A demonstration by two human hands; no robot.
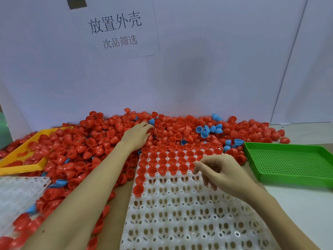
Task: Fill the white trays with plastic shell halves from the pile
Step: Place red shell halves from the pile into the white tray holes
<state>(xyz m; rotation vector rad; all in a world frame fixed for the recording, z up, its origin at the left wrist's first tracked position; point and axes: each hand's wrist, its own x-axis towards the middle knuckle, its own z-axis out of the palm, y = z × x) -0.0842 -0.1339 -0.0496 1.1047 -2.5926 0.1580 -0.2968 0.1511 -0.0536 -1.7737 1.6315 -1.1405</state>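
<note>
My left hand (137, 135) digs loose-fingered into the pile (100, 141) mid-frame for more shells, while my right hand (219, 171) hovers empty, half-curled, over the tray (189, 213) to seat them.

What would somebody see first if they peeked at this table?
Probably the huge pile of red shells heaped along the white wall, with a few blue shells mixed in. Next, the white tray in the middle, its far rows filled with red, and the bright green tray on the right.
</note>
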